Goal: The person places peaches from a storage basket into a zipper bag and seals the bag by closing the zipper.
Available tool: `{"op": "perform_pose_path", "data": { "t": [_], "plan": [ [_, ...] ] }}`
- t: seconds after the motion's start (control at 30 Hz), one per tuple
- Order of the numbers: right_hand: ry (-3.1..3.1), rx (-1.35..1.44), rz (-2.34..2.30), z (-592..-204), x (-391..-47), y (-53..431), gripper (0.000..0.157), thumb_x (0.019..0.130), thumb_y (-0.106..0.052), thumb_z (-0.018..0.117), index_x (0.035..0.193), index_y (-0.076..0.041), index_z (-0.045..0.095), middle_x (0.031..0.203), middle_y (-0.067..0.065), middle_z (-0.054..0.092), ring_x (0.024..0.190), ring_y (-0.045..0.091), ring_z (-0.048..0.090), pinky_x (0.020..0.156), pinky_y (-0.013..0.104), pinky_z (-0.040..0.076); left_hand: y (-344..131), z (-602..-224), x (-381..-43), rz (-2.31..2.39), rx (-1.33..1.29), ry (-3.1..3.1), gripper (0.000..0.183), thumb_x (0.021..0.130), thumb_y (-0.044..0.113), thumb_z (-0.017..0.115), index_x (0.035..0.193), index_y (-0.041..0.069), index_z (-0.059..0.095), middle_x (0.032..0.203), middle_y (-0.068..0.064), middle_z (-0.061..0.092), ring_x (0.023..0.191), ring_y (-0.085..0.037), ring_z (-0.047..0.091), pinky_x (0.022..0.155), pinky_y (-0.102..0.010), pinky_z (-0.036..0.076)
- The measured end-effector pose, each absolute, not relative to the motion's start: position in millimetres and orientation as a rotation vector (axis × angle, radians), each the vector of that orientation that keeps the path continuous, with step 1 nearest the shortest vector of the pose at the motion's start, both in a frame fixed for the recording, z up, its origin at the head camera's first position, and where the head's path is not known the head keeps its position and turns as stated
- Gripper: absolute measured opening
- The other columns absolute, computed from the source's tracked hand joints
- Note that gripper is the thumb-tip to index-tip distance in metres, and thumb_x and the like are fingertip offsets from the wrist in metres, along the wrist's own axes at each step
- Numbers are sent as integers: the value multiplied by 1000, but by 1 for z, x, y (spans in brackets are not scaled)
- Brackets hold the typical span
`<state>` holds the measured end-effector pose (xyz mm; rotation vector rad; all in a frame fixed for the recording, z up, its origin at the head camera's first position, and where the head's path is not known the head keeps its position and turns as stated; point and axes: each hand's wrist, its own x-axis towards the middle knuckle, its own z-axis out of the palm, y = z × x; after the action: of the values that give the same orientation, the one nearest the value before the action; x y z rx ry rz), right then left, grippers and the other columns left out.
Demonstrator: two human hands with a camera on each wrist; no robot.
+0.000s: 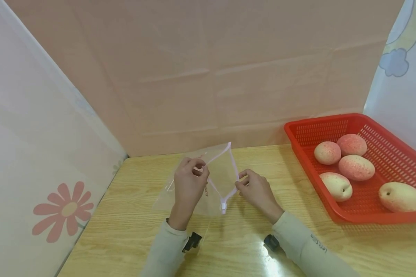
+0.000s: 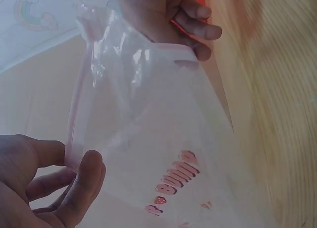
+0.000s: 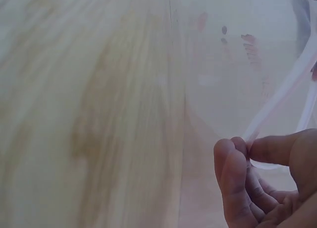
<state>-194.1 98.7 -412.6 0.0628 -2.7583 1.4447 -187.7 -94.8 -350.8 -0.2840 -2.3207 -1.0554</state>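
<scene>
A clear zip bag [image 1: 215, 200] with a pink rim is held up above the wooden table, its mouth spread into a diamond shape. My left hand [image 1: 188, 184] pinches the near-left side of the rim between thumb and fingers. On the opposite side, my right hand [image 1: 258, 192] pinches the rim [image 3: 282, 94] the same way. A pale slider [image 1: 223, 206] hangs at the mouth's lower corner. Pink-red lettering [image 2: 173, 181] shows on the bag in the left wrist view. I see nothing inside the bag.
To the right stands a red plastic basket [image 1: 312, 182] holding several peaches [image 1: 356, 167]. A tan cloth [image 1: 208, 84] hangs behind the table [image 1: 124, 238], and a flower-printed sheet [image 1: 55, 154] borders the left side.
</scene>
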Motion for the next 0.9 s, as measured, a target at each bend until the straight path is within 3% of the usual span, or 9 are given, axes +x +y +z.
{"op": "perform_pose_path", "data": {
  "t": [0.2,0.43,0.67,0.9],
  "plan": [
    [-2791,31,1522,-413,-196,102,21,93,-14,66,111,-4,63,87,6,76,66,15,71,55,26,56,-102,-347,-189,-1081,-238,-2294,4,83,0,71,86,2,73,84,-10,65,66,-22,69,56,-27,59],
    [-2809,-2,1580,-414,-197,106,19,93,-12,66,109,-3,63,88,9,77,67,16,71,61,27,60,-111,-342,-190,-1096,-220,-2276,5,84,0,69,85,2,73,82,-11,65,64,-23,69,54,-24,57],
    [-2835,1,1570,-413,-199,108,20,93,-13,67,109,-3,63,87,9,76,66,16,71,59,26,58,-111,-340,-188,-1119,-209,-2286,4,83,1,70,81,4,72,82,-9,66,65,-22,68,58,-29,59],
    [-2832,3,1596,-414,-198,105,18,94,-13,66,109,-4,63,86,8,76,65,17,69,59,28,57,-103,-345,-186,-1171,-235,-2372,1,85,2,70,84,2,71,85,-9,64,66,-20,69,54,-21,57]
  ]
}}
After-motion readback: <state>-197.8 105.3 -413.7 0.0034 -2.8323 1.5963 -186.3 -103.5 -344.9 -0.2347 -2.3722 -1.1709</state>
